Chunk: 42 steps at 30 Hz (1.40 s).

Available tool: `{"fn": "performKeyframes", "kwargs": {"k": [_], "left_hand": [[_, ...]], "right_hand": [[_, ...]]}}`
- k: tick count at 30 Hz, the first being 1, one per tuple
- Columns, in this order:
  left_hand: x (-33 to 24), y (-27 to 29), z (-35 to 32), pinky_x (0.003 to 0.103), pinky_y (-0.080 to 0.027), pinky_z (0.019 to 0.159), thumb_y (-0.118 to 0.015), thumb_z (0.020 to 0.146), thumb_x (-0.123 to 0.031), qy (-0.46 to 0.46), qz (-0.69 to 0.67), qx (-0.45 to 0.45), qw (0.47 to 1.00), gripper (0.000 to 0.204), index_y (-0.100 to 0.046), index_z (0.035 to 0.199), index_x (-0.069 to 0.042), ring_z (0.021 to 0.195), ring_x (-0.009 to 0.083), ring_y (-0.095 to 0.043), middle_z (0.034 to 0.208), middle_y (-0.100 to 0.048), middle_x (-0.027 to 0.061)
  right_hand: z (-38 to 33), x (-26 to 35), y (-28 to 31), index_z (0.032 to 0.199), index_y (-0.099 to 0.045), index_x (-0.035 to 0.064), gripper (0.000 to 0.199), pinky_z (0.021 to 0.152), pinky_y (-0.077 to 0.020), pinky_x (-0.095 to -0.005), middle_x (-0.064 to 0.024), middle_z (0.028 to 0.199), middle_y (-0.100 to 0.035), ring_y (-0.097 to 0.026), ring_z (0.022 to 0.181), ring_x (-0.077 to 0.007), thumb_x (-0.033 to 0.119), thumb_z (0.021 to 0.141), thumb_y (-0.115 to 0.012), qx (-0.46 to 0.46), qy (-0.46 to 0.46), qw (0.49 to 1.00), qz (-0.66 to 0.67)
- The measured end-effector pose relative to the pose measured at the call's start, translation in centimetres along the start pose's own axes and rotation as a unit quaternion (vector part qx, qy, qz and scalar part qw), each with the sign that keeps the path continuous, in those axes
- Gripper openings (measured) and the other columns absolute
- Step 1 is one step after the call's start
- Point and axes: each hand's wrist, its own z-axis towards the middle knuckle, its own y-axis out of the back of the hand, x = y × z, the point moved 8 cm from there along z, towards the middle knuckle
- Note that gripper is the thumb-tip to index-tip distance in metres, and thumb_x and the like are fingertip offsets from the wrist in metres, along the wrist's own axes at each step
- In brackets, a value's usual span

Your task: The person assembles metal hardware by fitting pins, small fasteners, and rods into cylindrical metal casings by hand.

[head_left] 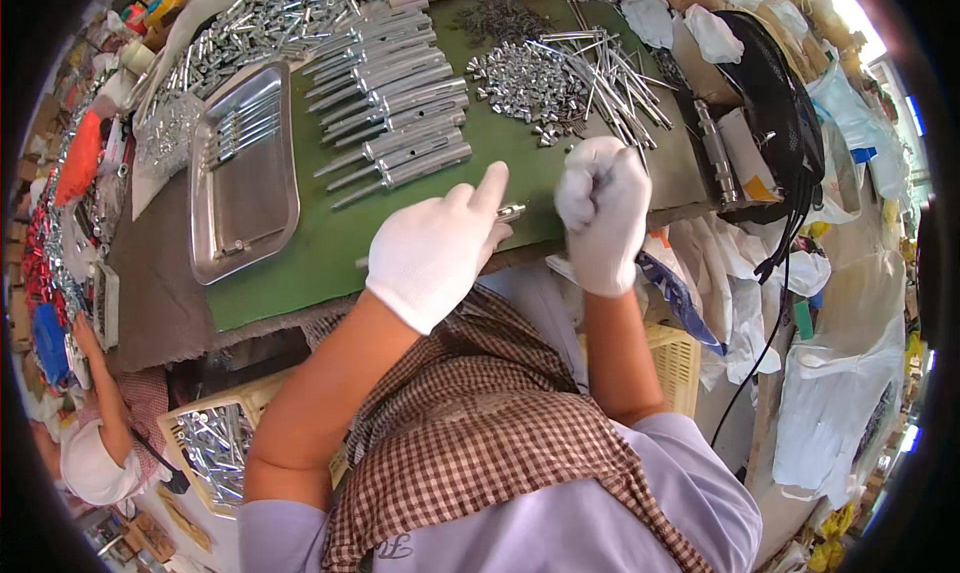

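My left grip [432, 256] is closed on a metal tube [512, 213], forefinger raised; the tube's end pokes out toward my right grip [604, 211], near but apart. That one is curled tight, and I cannot tell whether it holds anything. I judge I'm fitting pieces together; the next move calls for a steady tube and careful aligning. Beyond, on the green mat [262, 303], lie rowed tubes [430, 163], then small fittings [520, 81] and thin rods [612, 98]

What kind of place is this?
It looks like a small metal-parts workshop. On the workbench you can see slotted silver tubes laid in a row, a heap of small shiny fittings, and a metal tray with thin rods.
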Motion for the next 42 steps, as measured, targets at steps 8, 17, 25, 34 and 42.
{"fn": "performKeyframes", "kwargs": {"k": [8, 17, 25, 34, 42], "left_hand": [[-1.9, 2.3, 0.4, 0.042, -0.051, 0.075, -0.073, 0.082, -0.024, -0.076, -0.177, -0.127, 0.973, 0.057, -0.055, 0.134, -0.01, 0.089, 0.0314, -0.064, 0.098, -0.065, 0.0118], [9.1, 3.1, 2.6, 0.044, -0.049, 0.086, -0.071, 0.083, -0.022, 0.046, 0.057, -0.183, 0.98, 0.019, -0.069, 0.098, -0.01, 0.104, 0.0304, -0.06, 0.109, -0.063, 0.0065], [6.3, 5.2, 1.8, 0.043, -0.05, 0.081, -0.061, 0.094, -0.02, 0.008, -0.061, -0.158, 0.985, 0.018, -0.062, 0.107, -0.008, 0.095, 0.0337, -0.063, 0.104, -0.062, 0.0129], [1.0, 4.5, -1.1, 0.038, -0.052, 0.072, -0.073, 0.082, -0.023, -0.107, -0.087, -0.106, 0.985, 0.035, -0.067, 0.113, -0.009, 0.083, 0.0275, -0.064, 0.091, -0.064, 0.0074], [2.2, 2.7, -2.0, 0.037, -0.051, 0.061, -0.07, 0.082, -0.012, -0.034, -0.168, -0.079, 0.982, 0.035, -0.07, 0.115, -0.024, 0.069, 0.0254, -0.063, 0.077, -0.058, 0.0061]], "right_hand": [[-6.2, 4.8, 4.4, 0.095, -0.06, -0.0021, 0.01, 0.068, -0.0465, -0.0271, -0.0052, 0.092, -0.056, -0.055, 0.08, -0.0131, 0.006, 0.092, -0.056, 0.015, 0.14, 0.869, -0.475], [-15.4, 7.5, 19.6, 0.089, -0.067, -0.0009, 0.019, 0.055, -0.0333, -0.0219, 0.0058, 0.065, -0.05, -0.043, 0.061, -0.0046, 0.015, 0.081, -0.059, -0.06, -0.221, 0.851, -0.472], [-7.6, 3.8, 4.0, 0.14, -0.051, -0.0001, 0.039, 0.055, -0.0383, -0.0199, -0.0048, 0.101, -0.065, -0.048, 0.064, -0.0057, 0.011, 0.104, -0.042, 0.073, -0.088, 0.961, -0.25], [-3.8, 0.5, -1.7, 0.121, -0.06, -0.001, 0.031, 0.045, -0.0328, -0.0192, -0.0063, 0.088, -0.07, -0.041, 0.05, -0.0024, 0.022, 0.104, -0.049, 0.064, -0.171, 0.964, -0.191], [-3.2, 0.9, -1.2, 0.097, -0.065, -0.0017, 0.015, 0.065, -0.0477, -0.0238, -0.0037, 0.074, -0.067, -0.057, 0.066, -0.0069, 0.012, 0.096, -0.059, 0.052, -0.082, 0.931, -0.351]]}}
